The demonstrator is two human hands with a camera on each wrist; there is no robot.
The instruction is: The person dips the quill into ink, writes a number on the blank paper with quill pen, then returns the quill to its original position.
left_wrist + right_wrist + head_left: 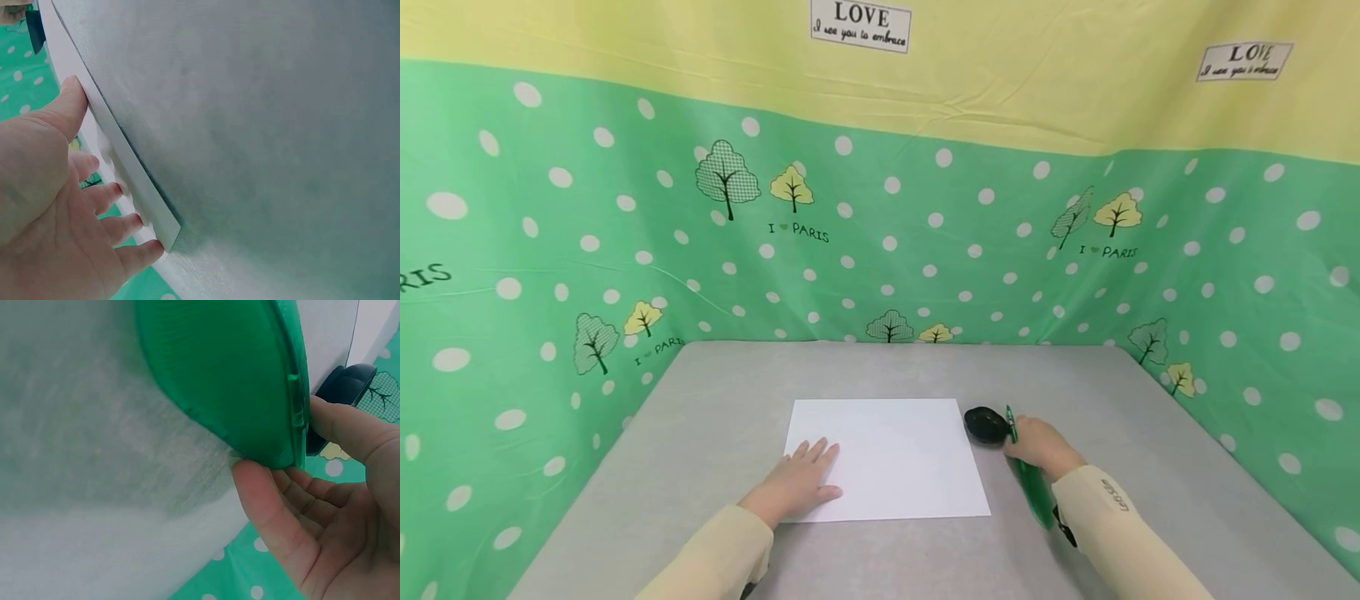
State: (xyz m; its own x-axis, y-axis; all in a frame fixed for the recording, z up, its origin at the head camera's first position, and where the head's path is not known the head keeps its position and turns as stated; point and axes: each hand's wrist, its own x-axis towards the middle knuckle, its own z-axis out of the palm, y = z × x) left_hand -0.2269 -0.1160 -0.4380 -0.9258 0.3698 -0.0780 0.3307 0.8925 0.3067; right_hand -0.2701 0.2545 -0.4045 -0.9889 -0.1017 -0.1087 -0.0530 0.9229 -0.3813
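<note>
A blank white sheet of paper lies on the grey tabletop. My left hand rests on its left side, fingers spread and straight; the left wrist view shows that hand along the edge of the sheet. To the right of the paper, my right hand pinches a shiny green, pouch-like thing by its far end. From the right wrist, the green thing shows a rounded edge with a slim green strip along one side, between thumb and fingers of the hand.
A small black bowl-like thing stands at the paper's right edge, just left of the right hand. Green dotted cloth with tree prints hangs behind and at both sides of the table.
</note>
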